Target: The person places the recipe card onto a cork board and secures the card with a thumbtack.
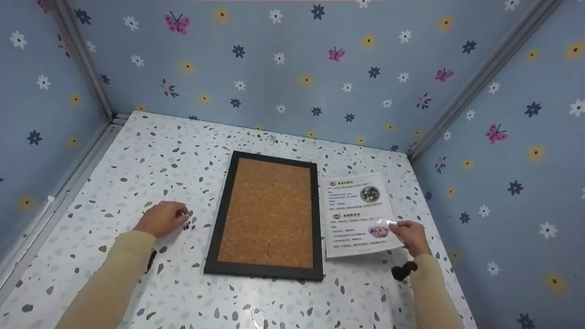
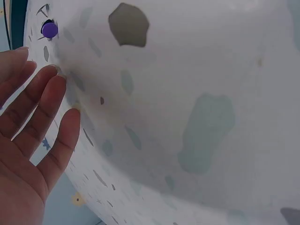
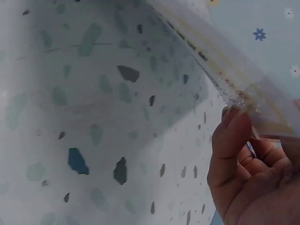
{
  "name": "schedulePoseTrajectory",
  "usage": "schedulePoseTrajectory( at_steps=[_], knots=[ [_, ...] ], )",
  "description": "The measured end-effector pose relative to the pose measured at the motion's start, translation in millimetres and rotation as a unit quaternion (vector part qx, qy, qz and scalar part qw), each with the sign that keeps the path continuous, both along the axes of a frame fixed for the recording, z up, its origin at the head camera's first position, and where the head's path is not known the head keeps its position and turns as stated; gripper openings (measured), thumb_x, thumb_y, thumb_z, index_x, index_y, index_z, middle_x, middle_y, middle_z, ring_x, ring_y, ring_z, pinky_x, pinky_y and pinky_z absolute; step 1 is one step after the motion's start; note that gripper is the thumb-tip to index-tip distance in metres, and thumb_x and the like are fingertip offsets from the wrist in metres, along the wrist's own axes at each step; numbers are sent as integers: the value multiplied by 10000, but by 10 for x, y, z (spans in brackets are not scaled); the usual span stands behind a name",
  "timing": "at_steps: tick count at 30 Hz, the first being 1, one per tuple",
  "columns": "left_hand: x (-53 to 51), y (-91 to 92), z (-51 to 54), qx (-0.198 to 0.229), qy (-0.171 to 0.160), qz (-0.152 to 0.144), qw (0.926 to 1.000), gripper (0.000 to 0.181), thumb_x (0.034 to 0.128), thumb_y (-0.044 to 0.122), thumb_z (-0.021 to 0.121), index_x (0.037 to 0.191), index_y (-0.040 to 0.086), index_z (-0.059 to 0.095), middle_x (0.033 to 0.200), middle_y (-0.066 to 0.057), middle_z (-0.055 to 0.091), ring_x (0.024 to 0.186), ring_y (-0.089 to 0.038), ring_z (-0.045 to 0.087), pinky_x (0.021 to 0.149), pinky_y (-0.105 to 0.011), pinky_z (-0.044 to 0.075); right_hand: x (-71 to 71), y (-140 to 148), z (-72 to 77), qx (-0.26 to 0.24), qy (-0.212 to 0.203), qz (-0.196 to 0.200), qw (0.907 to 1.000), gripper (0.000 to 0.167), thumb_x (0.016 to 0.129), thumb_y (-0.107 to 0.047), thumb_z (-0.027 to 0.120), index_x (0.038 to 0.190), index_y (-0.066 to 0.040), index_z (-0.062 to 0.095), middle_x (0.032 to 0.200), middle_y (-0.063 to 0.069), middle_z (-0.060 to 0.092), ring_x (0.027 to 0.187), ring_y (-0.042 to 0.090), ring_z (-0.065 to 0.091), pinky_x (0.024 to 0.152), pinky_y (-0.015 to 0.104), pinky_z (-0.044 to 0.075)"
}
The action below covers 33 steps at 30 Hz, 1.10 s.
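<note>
My right hand [image 1: 412, 237] pinches the right edge of a laminated recipe sheet [image 1: 354, 208], printed with text and two food pictures. In the right wrist view, the sheet's corner [image 3: 267, 112] is lifted off the tabletop, between thumb and fingers. To its left lies a cork board [image 1: 269, 214] with a black frame. My left hand [image 1: 162, 218] is beside a few small push pins [image 1: 188, 225], left of the board. The left wrist view shows its fingers loosely bent and apart, close to a purple-headed push pin [image 2: 49, 30], with nothing held.
The white speckled tabletop [image 1: 183, 292] carries everything. Blue walls [image 1: 283, 36] with flowers and butterflies stand at the back and both sides, with grey metal posts [image 1: 493, 68] at the corners. A dark band-like item [image 1: 404, 271] is on the right wrist.
</note>
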<state>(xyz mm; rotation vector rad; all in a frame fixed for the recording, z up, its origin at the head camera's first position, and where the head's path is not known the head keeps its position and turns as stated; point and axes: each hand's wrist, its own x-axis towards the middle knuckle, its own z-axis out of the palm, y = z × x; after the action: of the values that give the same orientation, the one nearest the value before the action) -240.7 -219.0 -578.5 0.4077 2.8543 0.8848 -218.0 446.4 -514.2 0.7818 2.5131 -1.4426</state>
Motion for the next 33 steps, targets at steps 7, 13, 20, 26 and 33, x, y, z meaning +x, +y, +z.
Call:
schedulePoseTrajectory(
  at_steps=[7, 13, 20, 26, 33],
  knots=[
    [10, 5, -28, 57, -5, 82, 10000, 179, 933, 136, 659, 1024, -7, 716, 854, -61, 669, 778, -225, 613, 749, -483, 505, -26, -56, 240, -625, 371, -252, 9970, 492, 951, -223, 671, 1304, 67, 488, 1066, 120, 594, 820, 144, 615, 688, 276, 539],
    [47, 2, -48, 75, -111, 79, 9999, 182, 931, 130, 658, 1039, -6, 711, 859, -53, 662, 775, -212, 603, 738, -469, 503, 3, -265, 185, -1254, 583, -457, 9893, 469, 949, -177, 678, 1303, 67, 489, 1023, 101, 602, 783, 131, 622, 657, 257, 538],
    [-4, 23, -9, 16, 56, 75, 10000, 215, 928, 151, 659, 1052, -19, 701, 827, -53, 633, 745, -211, 576, 699, -446, 494, -121, -773, 51, -1488, 649, -468, 9856, 386, 945, -171, 681, 1248, 26, 546, 1136, 162, 585, 840, 168, 624, 677, 252, 535],
    [-6, 62, -3, -38, -144, 166, 9998, 200, 912, 188, 690, 1012, 15, 706, 802, -32, 601, 714, -198, 542, 660, -394, 459, -188, -1302, -91, -1615, 718, -445, 9833, 298, 920, -119, 697, 1165, 13, 591, 1099, 153, 606, 847, 188, 624, 685, 264, 534],
    [-36, 113, 2, -275, -249, 199, 9991, 157, 910, 200, 697, 928, 44, 700, 818, -42, 627, 720, -212, 559, 681, -433, 475, -184, -1775, -316, -1704, 1044, -140, 9797, 197, 886, -55, 716, 1022, 40, 610, 960, 128, 609, 785, 183, 599, 641, 251, 510]
  ],
)
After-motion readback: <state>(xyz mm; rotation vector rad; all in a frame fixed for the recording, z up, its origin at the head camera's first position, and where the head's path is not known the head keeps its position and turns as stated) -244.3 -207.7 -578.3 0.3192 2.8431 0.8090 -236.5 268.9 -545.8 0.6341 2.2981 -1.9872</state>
